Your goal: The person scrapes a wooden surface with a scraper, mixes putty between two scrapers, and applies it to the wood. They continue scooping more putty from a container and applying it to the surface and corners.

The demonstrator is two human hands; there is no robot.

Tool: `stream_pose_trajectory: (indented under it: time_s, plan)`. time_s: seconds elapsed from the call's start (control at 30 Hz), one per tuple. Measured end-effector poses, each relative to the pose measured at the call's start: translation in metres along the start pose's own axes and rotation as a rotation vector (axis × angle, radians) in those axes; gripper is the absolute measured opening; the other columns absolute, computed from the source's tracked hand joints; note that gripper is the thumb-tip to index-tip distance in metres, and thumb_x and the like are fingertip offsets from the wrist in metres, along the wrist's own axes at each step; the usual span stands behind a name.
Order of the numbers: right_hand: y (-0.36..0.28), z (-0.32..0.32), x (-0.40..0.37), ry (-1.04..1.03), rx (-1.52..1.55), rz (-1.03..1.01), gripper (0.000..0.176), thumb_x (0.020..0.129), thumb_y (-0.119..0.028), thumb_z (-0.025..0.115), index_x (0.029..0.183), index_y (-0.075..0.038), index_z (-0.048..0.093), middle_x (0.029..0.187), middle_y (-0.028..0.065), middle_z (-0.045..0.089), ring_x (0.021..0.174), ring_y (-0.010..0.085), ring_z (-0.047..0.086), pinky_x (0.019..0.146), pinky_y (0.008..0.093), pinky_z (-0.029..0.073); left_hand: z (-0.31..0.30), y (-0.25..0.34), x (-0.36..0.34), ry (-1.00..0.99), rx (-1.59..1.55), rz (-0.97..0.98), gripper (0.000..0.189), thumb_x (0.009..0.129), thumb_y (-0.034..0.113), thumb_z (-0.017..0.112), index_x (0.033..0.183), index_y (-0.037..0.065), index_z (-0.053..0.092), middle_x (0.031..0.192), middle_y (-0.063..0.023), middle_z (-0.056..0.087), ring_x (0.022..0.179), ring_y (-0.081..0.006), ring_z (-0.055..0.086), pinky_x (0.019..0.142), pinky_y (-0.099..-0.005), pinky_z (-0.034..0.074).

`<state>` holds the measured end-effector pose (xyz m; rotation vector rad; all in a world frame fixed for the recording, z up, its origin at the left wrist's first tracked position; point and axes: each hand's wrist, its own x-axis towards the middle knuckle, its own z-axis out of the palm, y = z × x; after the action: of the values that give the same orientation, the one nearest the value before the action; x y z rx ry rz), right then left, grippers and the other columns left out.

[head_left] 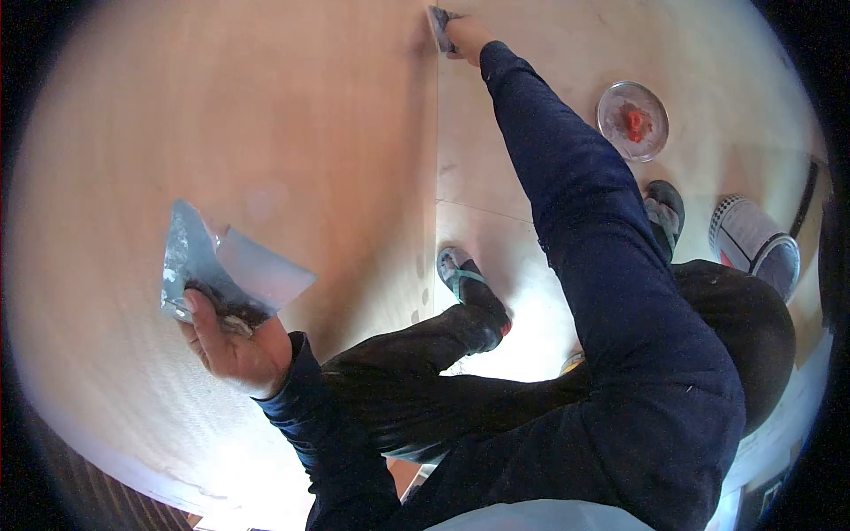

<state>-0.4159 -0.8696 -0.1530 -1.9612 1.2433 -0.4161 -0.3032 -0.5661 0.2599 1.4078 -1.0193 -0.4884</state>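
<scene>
My left hand [235, 350] grips a bent, bluish-grey thin sheet [199, 257] with a jagged upper edge and whitish smears. Its thumb presses a dark, smeared patch near the sheet's lower edge. Far from me, at the end of my stretched arm, my right hand [469, 37] is closed around a grey flat-bladed scraper [438, 29]. The blade meets the straight joint line [436, 133] between two pale wood-toned surfaces. To the right of that arm lies a round, shallow metal lid [609, 106] holding a lump of red paste [635, 126].
Beside my right knee [735, 327] is a white bucket [744, 232] with a checkered band. My feet, in sandals, stand at the joint [460, 270] and near the lid [664, 212]. A broad wood-grained panel [239, 115] spans the left side.
</scene>
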Motion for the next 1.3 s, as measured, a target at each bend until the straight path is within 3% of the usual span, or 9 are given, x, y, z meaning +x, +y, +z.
stream_pose_trajectory:
  time_s: [0.07, 0.13, 0.37, 0.53, 0.63, 0.87, 1.07, 1.2, 1.3]
  plan:
    - [-0.013, -0.006, -0.002, -0.011, -0.175, -0.071, 0.014, 0.083, -0.005, 0.058, 0.095, 0.001, 0.062, 0.092, 0.0097, 0.063, 0.082, 0.0226, 0.065, 0.068, 0.0332, 0.06, -0.001, 0.0, 0.003, 0.024, -0.029, -0.029, 0.031, 0.093, 0.018, 0.054, 0.118, 0.0, 0.054, 0.117, -0.0143, 0.058, 0.111, -0.0258, 0.053, 0.098, -0.0415, 0.042]
    - [-0.027, 0.001, 0.006, 0.066, 0.356, 0.22, 0.022, 0.082, -0.004, 0.057, 0.103, -0.001, 0.063, 0.094, 0.0131, 0.066, 0.079, 0.0279, 0.066, 0.072, 0.0345, 0.057, 0.0, 0.002, 0.005, -0.056, -0.059, -0.075, 0.031, 0.093, 0.019, 0.055, 0.118, 0.0, 0.054, 0.117, -0.0137, 0.058, 0.111, -0.0252, 0.054, 0.097, -0.0411, 0.042]
    - [-0.087, 0.021, -0.071, 0.435, 0.779, 0.22, 0.043, 0.085, -0.002, 0.042, 0.124, -0.011, 0.058, 0.112, 0.0166, 0.064, 0.09, 0.029, 0.065, 0.078, 0.0384, 0.05, 0.021, 0.025, -0.015, 0.063, 0.115, -0.036, 0.031, 0.095, 0.02, 0.051, 0.119, 0.001, 0.053, 0.118, -0.0129, 0.059, 0.11, -0.024, 0.055, 0.097, -0.0389, 0.043]
    - [-0.075, -0.023, -0.131, 0.003, 1.073, -0.131, 0.043, 0.086, 0.001, 0.046, 0.127, -0.008, 0.055, 0.112, 0.0113, 0.064, 0.104, 0.021, 0.06, 0.09, 0.0329, 0.047, 0.027, 0.057, -0.031, -0.085, -0.529, -0.478, 0.033, 0.097, 0.017, 0.045, 0.126, 0.001, 0.05, 0.122, -0.0129, 0.058, 0.111, -0.0202, 0.058, 0.091, -0.0373, 0.049]
    - [-0.122, -0.035, -0.18, 0.221, 1.415, -0.425, 0.046, 0.084, 0.007, 0.047, 0.129, -0.005, 0.052, 0.118, 0.0079, 0.06, 0.106, 0.0193, 0.058, 0.094, 0.0325, 0.045, 0.008, 0.038, -0.037, -0.142, -0.617, -0.605, 0.033, 0.097, 0.014, 0.043, 0.126, 0.0, 0.049, 0.123, -0.0128, 0.058, 0.108, -0.0204, 0.06, 0.085, -0.0357, 0.054]
    - [-0.231, -0.11, -0.276, 0.346, 0.884, -1.072, 0.062, 0.068, 0.015, 0.061, 0.125, -0.008, 0.055, 0.13, 0.0155, 0.048, 0.123, 0.0315, 0.046, 0.101, 0.0364, 0.039, 0.026, 0.016, -0.047, 0.017, -0.607, -0.739, 0.031, 0.096, 0.016, 0.045, 0.122, -0.001, 0.051, 0.118, -0.0123, 0.06, 0.109, -0.0215, 0.058, 0.091, -0.0379, 0.051]
    - [-0.19, -0.076, -0.234, 0.251, 0.544, -0.933, 0.056, 0.073, 0.011, 0.063, 0.124, -0.01, 0.055, 0.131, 0.0128, 0.048, 0.124, 0.0315, 0.046, 0.102, 0.0382, 0.039, 0.012, 0.008, -0.031, 0.13, -0.232, -0.357, 0.029, 0.095, 0.019, 0.051, 0.12, 0.004, 0.054, 0.117, -0.0086, 0.061, 0.11, -0.0198, 0.057, 0.093, -0.0374, 0.047]
    - [-0.113, -0.023, -0.156, 0.408, 1.203, -0.251, 0.049, 0.08, 0.008, 0.049, 0.125, -0.01, 0.055, 0.125, 0.0116, 0.057, 0.117, 0.0261, 0.054, 0.1, 0.0341, 0.041, 0.007, 0.016, -0.016, -0.012, -0.403, -0.384, 0.032, 0.094, 0.022, 0.053, 0.122, 0.005, 0.054, 0.121, -0.0082, 0.06, 0.11, -0.0197, 0.057, 0.094, -0.0377, 0.045]
    - [-0.04, -0.004, -0.077, 0.571, 0.702, -0.149, 0.049, 0.078, 0.001, 0.049, 0.125, -0.009, 0.055, 0.123, 0.0154, 0.058, 0.112, 0.029, 0.057, 0.094, 0.036, 0.045, 0.015, 0.009, -0.009, 0.16, -0.205, -0.381, 0.034, 0.094, 0.022, 0.052, 0.123, 0.004, 0.053, 0.122, -0.0081, 0.059, 0.111, -0.0205, 0.056, 0.095, -0.0387, 0.044]
